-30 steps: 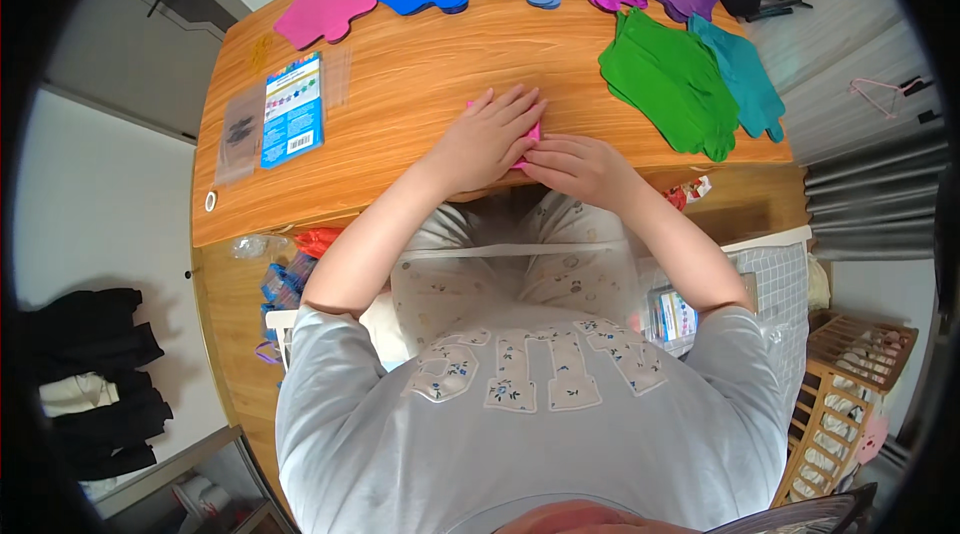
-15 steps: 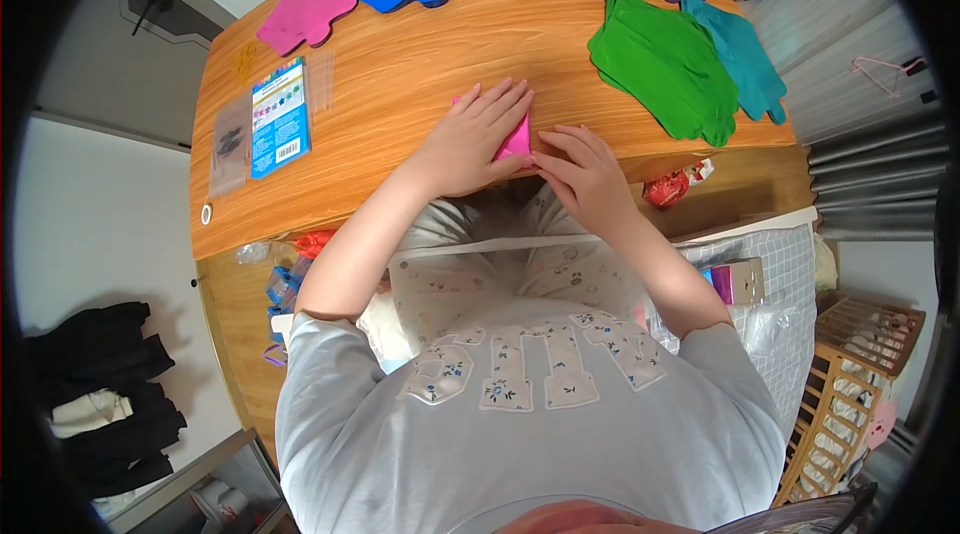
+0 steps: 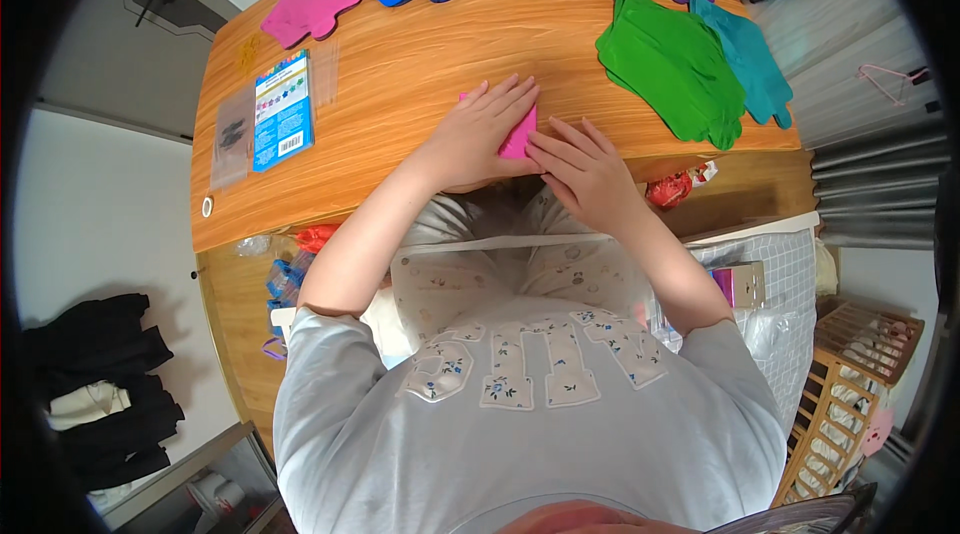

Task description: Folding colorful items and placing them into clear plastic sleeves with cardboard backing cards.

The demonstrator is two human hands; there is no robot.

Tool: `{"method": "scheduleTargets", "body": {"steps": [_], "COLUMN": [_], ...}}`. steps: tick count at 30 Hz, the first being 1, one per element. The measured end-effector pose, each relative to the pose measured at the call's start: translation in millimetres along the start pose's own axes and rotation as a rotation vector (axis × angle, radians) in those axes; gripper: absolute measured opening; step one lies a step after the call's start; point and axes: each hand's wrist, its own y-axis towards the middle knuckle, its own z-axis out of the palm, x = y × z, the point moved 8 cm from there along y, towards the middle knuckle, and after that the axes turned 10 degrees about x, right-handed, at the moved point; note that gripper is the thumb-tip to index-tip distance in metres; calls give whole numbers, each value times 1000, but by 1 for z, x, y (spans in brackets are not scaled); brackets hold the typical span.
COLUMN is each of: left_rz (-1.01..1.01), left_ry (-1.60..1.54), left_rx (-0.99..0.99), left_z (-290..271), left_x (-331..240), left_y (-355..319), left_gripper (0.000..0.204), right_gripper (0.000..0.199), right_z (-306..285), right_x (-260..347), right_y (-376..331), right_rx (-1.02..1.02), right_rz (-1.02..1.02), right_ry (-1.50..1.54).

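L hand point(image 3: 478, 137) flat, palm down, fingers spread, pressing on small pink folded paper point(image 3: 519, 136) at near edge of wooden table point(image 3: 400, 54). R hand point(image 3: 585, 166) open too, fingertips on paper's right side; no grip. Green sheets point(image 3: 670, 69) lie to the right, teal sheets point(image 3: 750, 59) beside. Packet w/ blue card point(image 3: 283, 110) well left.

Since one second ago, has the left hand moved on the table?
No. The left hand still presses flat on the pink sheet, equally close to the table's near edge.
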Motion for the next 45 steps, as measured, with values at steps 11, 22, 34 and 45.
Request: {"method": "scheduleTargets", "body": {"steps": [11, 22, 34, 45], "left_rz": [-45, -82, -404, -387], "left_ry": [150, 162, 51, -1855], "left_rx": [-47, -31, -410, -641], "left_z": [6, 4, 36, 97], "left_x": [2, -2, -26, 9], "left_y": [1, 1, -101, -124], "left_gripper": [96, 106, 53, 28], "right_gripper": [41, 43, 24, 22], "right_z": [1, -7, 7, 18], "right_x": [-17, -3, 7, 65], "right_y": [0, 19, 11, -2], "right_rx": [61, 165, -49, -183], "right_rz": [76, -85, -195, -311], "right_ry": [249, 137, 41, -55]}}
